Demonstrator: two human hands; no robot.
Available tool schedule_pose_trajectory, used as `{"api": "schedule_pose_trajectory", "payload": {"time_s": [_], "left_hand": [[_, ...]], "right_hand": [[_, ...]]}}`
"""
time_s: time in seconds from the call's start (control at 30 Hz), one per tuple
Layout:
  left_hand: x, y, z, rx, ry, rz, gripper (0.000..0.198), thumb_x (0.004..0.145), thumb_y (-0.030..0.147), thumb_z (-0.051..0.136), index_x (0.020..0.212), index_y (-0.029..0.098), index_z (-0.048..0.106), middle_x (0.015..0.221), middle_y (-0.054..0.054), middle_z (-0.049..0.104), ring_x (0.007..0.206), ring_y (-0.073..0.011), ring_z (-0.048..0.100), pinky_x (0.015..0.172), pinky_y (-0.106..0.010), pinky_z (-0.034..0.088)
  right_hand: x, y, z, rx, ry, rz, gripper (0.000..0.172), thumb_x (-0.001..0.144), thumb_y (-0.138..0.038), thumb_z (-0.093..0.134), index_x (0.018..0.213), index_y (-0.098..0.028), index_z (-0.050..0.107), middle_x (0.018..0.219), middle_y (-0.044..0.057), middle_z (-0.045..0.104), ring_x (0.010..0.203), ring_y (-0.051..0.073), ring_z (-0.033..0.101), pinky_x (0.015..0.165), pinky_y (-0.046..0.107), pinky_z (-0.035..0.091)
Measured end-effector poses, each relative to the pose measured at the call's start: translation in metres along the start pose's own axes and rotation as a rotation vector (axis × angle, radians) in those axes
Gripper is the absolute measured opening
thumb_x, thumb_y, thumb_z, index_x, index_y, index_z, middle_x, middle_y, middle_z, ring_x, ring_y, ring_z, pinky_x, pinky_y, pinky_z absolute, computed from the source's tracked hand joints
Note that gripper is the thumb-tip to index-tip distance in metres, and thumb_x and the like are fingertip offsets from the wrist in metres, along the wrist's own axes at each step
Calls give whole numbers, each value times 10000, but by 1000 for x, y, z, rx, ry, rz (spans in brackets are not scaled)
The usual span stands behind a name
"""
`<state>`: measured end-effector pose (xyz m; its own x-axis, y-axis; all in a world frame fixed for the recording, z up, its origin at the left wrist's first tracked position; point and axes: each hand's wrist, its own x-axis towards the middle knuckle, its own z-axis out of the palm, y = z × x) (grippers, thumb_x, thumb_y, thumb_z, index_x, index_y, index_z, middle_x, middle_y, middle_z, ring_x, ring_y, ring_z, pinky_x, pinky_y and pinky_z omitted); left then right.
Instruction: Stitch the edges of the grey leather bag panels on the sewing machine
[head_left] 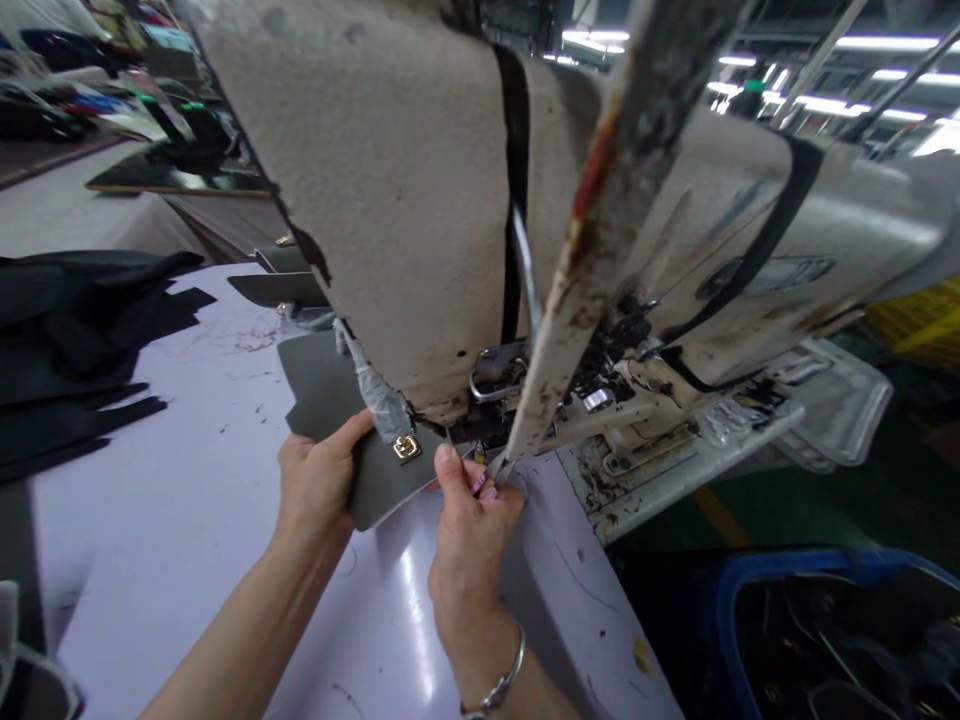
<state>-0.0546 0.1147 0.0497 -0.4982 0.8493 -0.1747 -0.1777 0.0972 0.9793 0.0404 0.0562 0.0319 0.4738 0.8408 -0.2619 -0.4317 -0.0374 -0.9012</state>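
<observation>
A stiff grey-green flap panel (319,385) with a gold-coloured turn-lock clasp (406,447) is under the head of a sewing machine (405,200). My left hand (315,490) grips its left edge, thumb on top and fingers underneath. My right hand (472,530), wearing a silver bracelet, is closed at the panel's right corner. Between its fingers are small thread snips (499,466) with metal blades and pinkish parts, partly hidden by the fingers. The needle area is hidden behind the machine head and a slanted, rusty bar (577,260).
Black fabric pieces (75,350) lie at the left of the pale work surface (210,480). More flap pieces with clasps (281,290) sit behind the machine. A blue-rimmed bin (724,610) stands low on the right, near a clear plastic tray (855,400).
</observation>
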Motion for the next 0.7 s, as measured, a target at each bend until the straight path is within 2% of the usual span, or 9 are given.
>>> {"api": "schedule_pose_trajectory", "payload": {"time_s": [0.1,0.23,0.43,0.63,0.7], "left_hand": [[-2,-3,-2,-5,-19,-3,411,708,355,800,1097,238,737,1141,-22,770,956,-220,739,756,-334,647],[-14,-2,-6,-30,-3,-9,425,709,342,809,1117,250,733,1177,-25,763,1021,-261,737,737,-357,664],[-37,-2,-11,-122,99,-62,397,701,202,793,1082,296,736,1217,8,747,1140,-288,696,759,-369,677],[-59,-6,-11,-206,185,-15,461,671,162,814,1107,289,730,1278,28,713,1115,-224,695,873,-300,640],[-69,-12,-15,-149,195,35,492,701,192,792,1174,288,699,1270,19,714,1108,-209,697,955,-317,610]], "right_hand": [[1,0,0,-22,-7,-20,410,846,-383,724,576,-182,491,579,-36,417,590,112,390,569,233,375],[1,1,-1,-56,-23,-61,442,868,-365,706,550,-185,458,562,-43,377,579,105,354,557,229,350],[1,-2,-9,-90,-55,-79,401,868,-345,704,573,-171,494,583,-37,387,595,105,339,524,218,308],[2,-12,-17,-115,-93,-49,411,850,-342,693,555,-178,458,586,-43,334,594,101,303,518,226,268],[3,-17,-19,-84,-103,-21,416,822,-353,710,553,-183,441,586,-47,324,588,99,291,521,229,268]]}}
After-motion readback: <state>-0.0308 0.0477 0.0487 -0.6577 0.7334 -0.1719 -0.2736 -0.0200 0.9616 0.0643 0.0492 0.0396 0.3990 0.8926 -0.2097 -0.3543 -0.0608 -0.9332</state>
